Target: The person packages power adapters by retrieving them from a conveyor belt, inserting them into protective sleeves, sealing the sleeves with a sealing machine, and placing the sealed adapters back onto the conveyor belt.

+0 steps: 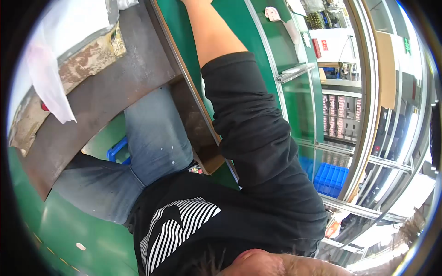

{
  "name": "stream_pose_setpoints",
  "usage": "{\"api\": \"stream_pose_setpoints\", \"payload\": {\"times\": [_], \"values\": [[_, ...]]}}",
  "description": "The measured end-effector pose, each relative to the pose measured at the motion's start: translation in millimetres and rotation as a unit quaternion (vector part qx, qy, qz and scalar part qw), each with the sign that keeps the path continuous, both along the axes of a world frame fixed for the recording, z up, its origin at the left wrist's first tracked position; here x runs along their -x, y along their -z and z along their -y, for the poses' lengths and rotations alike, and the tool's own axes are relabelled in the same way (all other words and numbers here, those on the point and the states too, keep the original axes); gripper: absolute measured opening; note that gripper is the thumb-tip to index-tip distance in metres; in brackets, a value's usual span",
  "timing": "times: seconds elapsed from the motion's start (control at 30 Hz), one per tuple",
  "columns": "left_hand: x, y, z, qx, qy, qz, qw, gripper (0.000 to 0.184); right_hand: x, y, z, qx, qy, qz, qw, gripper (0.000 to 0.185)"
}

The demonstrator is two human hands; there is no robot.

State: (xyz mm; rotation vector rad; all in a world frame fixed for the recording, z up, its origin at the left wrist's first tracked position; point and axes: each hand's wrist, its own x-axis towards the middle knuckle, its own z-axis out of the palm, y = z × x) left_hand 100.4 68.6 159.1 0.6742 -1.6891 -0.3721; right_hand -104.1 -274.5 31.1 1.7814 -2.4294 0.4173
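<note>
My right forearm [214, 39], in a pushed-up black sleeve [248, 101], stretches to the top edge over a green surface [232, 20]. Only a sliver of my right hand [197, 2] shows there, with its fingers and anything in them cut off. Nearest to it is the green bench top with a metal edge strip. Out of frame is my left hand. My legs in blue jeans [156, 129] are bent beneath a dark, curved bench edge [115, 78].
White plastic sheeting [55, 87] hangs over the worn bench rim at left. A blue crate [330, 179] stands at right near metal shelving with rows of small pink items [336, 112]. Another blue plastic object [118, 149] lies below my knees. A cardboard sheet [386, 69] stands farther right.
</note>
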Motion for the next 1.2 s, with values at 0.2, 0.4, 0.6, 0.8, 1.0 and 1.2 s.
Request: {"api": "stream_pose_setpoints", "payload": {"times": [0.2, 0.4, 0.6, 0.8, 1.0, 1.2], "values": [[16, -27, -13, 0.044, -0.016, 0.063, 0.997, 0.018, 15, 20, 9, 0.042, -0.018, -0.003, 0.999, 0.077], [23, -69, -24, 0.134, -0.080, 0.151, 0.976, 0.019, 73, 7, -5, -0.065, -0.221, -0.040, 0.972, 0.089], [-10, -97, -25, 0.296, -0.270, 0.143, 0.905, 0.020, 243, -99, -19, -0.033, -0.377, 0.125, 0.917, 0.031], [-97, 63, -16, -0.141, -0.374, 0.251, 0.882, 0.012, 404, -84, 3, -0.037, -0.227, -0.035, 0.972, 0.077], [-98, 80, 10, -0.163, -0.310, 0.251, 0.902, 0.009, 439, 10, 20, -0.110, -0.222, -0.031, 0.968, 0.072], [-131, 78, 105, -0.307, -0.345, 0.107, 0.881, 0.017, 381, 7, 20, -0.086, -0.269, -0.029, 0.959, 0.063]]}}
